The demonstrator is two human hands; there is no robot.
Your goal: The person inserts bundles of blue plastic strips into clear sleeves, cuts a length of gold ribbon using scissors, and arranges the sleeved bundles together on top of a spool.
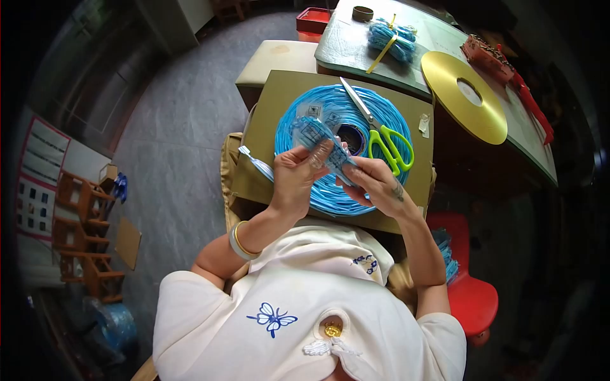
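Note:
My left hand (296, 170) and my right hand (376, 180) are both closed on a clear plastic packet (311, 131) with small dark print and something blue in it. They hold it between them, tilted, above a large coil of shiny blue cord (293, 120). What exactly is inside the packet I cannot make out. Scissors with green handles (406, 152) lie on the right part of the coil, blades pointing up and left. A cord end with a white tip (248, 153) sticks out left of the coil, near my left wrist. The coil rests on a brown board (267, 108).
On the glass-topped table (346, 38) at upper right are a tied blue bundle (392, 41), a flat gold roll (438, 82) and a small brown ring (363, 13). A red chair (473, 298) stands at right, wooden stools (95, 273) at far left.

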